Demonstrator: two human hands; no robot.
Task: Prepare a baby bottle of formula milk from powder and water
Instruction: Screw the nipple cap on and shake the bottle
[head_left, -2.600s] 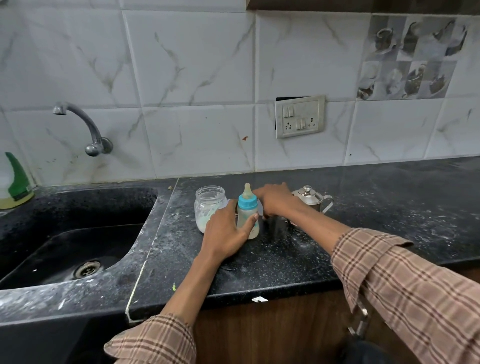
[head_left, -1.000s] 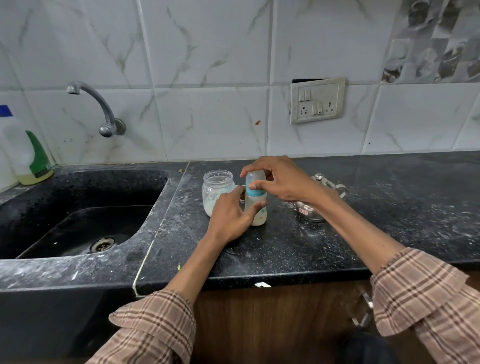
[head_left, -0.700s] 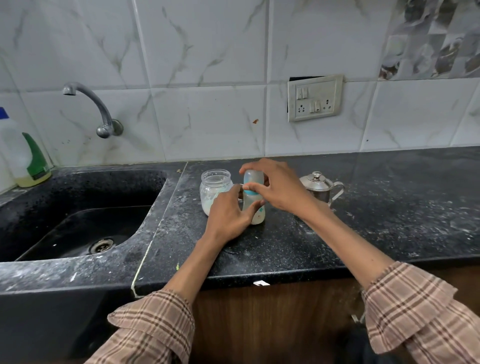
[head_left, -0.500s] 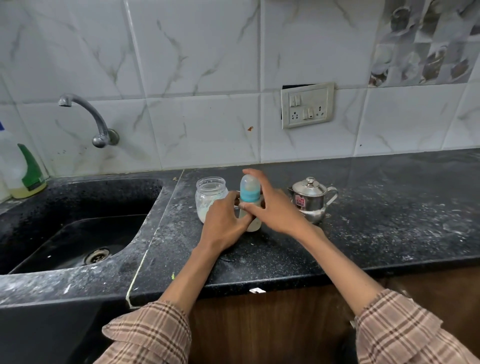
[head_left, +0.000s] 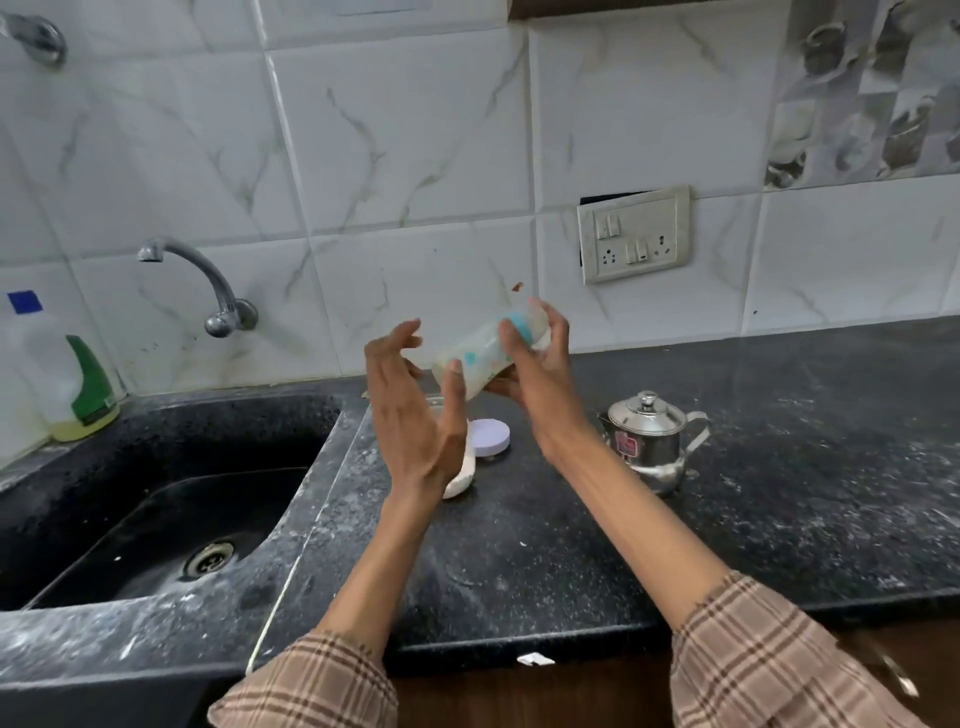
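Black stone counter (head_left: 571, 545) ran under a white tiled wall, w/ a sink (head_left: 156, 519) to the left of the steel pot (head_left: 647, 441). That pot stood on the counter, lid on. Left of the pot, a lilac lid (head_left: 491, 436) lay flat on the counter, and just left of it a pale object was half hidden behind the wrist; what it was could not be told. A soap bottle (head_left: 88, 384) w/ green nozzle was seen far left of the pot, by the sink corner.

The baby bottle (head_left: 485, 353) was held in the air above and left of the pot, tilted nearly sideways, blurred, blue collar toward the wall. It was gripped by the right hand (head_left: 535, 374), fingers curled round the collar end. The left hand (head_left: 415, 410) was spread beside the base, fingers straight, thumb tip apparently touching the bottle; nothing was gripped by it.

Judged step: shaking to mix, so the task looked near done. Risks: formula could be sprayed out if the collar was not screwed tight; the bottle could be flung from a one-handed grip onto the counter or pot.
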